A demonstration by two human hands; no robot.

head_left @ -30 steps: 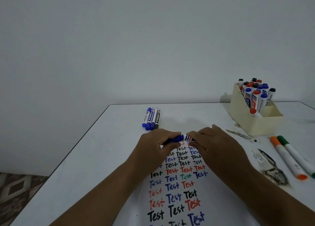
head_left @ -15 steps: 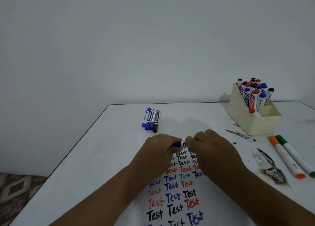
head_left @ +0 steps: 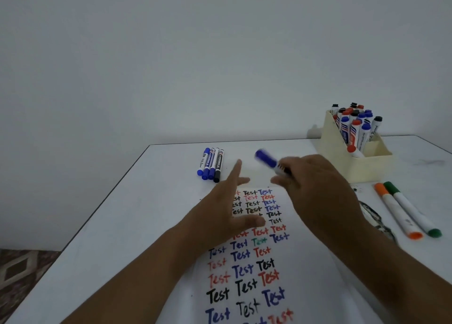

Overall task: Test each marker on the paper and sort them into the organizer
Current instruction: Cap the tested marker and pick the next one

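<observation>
left hand (head_left: 227, 216): off the marker now, fingers spread above paper (head_left: 247, 270) | right hand (head_left: 315, 189): clamps capped blue marker (head_left: 267, 160), lifted from paper toward organizer (head_left: 352, 162) | test apparently done, sorting next | four markers (head_left: 210, 164) still waiting on surface

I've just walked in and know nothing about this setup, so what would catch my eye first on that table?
Probably the paper in the middle, covered with rows of the word "Test" in black, red, blue and one green. Just above it, the right hand grips a blurred blue-capped marker, while the left hand hovers open beside it. At the far right, a cream organizer stands packed with upright markers.
</observation>
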